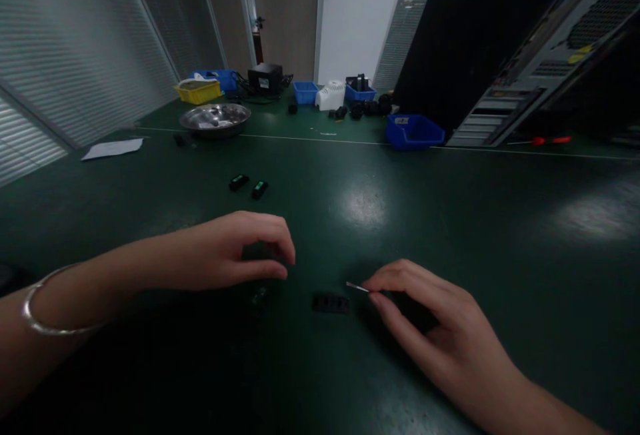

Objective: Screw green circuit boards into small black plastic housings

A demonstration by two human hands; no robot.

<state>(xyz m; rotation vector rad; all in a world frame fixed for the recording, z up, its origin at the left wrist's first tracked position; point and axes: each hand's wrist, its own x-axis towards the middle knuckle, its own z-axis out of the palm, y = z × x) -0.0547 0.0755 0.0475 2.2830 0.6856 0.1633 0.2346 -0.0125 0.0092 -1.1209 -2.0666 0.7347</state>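
My right hand [435, 328] pinches a thin silvery metal rod [357, 286] between thumb and forefinger. The rod's free end points left, just above a small black rectangular part [331, 303] that lies flat on the green tabletop. My left hand [250, 251] hovers to the left of that part, its fingers curved and a gap between thumb and fingertips, with nothing held. A small dark piece with a greenish face [260, 297] lies in shadow below my left hand. Farther back on the table rest two small black modules with green faces, one left [239, 182] and one right [260, 189].
A metal bowl [215, 129] stands back left near a white paper [113, 148]. Behind are a yellow bin [199, 93], a black power box [265, 79] and a white device [331, 95]. A blue bin [414, 132] sits beside a large computer case [500, 101] at right.
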